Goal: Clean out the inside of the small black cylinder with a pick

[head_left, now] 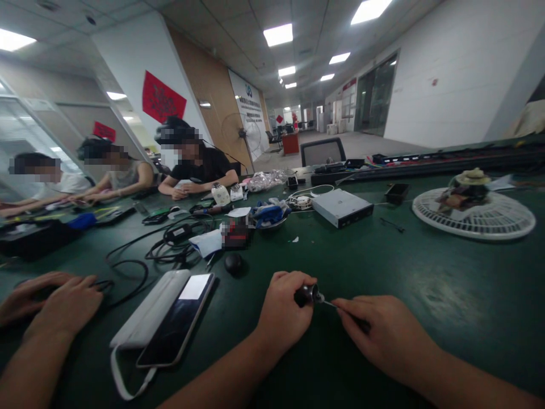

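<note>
Near the middle of the green table, my left hand point(286, 304) is closed around a small dark rounded object point(307, 294), whose open metallic end faces right. My right hand point(378, 332) pinches a thin metal tool point(329, 304), its handle mostly hidden by the fingers. The tool's tip reaches the open end of the dark object. To the left of my left hand lie a phone point(181, 329) and a white case point(149, 312), with a white cable point(119, 372) at the phone's lower end.
Another person's hands point(63, 301) rest at the left. A black mouse point(233, 263), tangled black cables point(170, 241), a grey disc drive point(342, 207) and a white fan grille with a motor point(472, 213) lie farther back. Several people sit at the far left.
</note>
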The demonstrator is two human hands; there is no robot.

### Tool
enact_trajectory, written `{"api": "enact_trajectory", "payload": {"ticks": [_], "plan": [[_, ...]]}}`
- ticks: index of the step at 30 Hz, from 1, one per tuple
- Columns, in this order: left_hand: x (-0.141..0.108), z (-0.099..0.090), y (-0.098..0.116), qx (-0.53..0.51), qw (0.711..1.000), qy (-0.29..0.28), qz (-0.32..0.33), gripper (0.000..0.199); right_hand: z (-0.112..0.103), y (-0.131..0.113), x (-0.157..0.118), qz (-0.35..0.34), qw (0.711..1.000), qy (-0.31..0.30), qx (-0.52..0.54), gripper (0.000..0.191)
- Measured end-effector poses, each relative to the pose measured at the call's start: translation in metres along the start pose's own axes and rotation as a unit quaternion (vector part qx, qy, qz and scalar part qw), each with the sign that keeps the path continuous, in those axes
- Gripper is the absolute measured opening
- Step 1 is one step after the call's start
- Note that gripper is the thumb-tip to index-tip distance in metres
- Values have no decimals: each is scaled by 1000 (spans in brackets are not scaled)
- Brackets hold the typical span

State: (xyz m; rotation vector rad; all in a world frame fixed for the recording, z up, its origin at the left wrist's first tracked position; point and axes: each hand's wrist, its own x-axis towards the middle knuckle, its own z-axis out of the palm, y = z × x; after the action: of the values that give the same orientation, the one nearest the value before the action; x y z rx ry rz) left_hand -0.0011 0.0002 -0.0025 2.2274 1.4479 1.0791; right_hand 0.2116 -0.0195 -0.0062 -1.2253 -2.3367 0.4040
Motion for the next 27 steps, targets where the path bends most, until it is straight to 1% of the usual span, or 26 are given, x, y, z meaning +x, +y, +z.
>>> {"api": "enact_trajectory", "payload": {"ticks": [4,7,10,12,14,17,19,21,22,23,27], "plan": [[0,0,0,3,1000,-1,3,38,-2,-1,0,-11,999,12,35,28],[0,0,0,3,1000,-2,15,35,-3,-1,1,7,998,28,61,27],[1,0,1,8,1000,-7,20,34,-4,-2,2,35,998,18,49,24],[1,-1,2,16,1000,-4,2,33,-4,-3,3,59,998,2,25,23],[1,-2,3,24,999,2,-35,31,-4,-4,3,75,997,-3,4,23],[1,-4,1,22,996,7,-83,27,-4,-4,3,79,996,31,-28,21],[1,-4,0,11,996,6,-93,27,-3,-2,3,65,994,70,-45,19],[1,-4,-1,2,996,3,-89,27,0,1,5,46,993,96,-47,14],[1,-3,-2,0,996,3,-84,27,1,3,5,39,993,99,-42,11],[1,-3,-2,0,997,3,-80,28,2,6,6,36,994,97,-34,9],[2,-2,-2,9,998,-13,-60,35,5,10,7,48,996,69,13,14]]}}
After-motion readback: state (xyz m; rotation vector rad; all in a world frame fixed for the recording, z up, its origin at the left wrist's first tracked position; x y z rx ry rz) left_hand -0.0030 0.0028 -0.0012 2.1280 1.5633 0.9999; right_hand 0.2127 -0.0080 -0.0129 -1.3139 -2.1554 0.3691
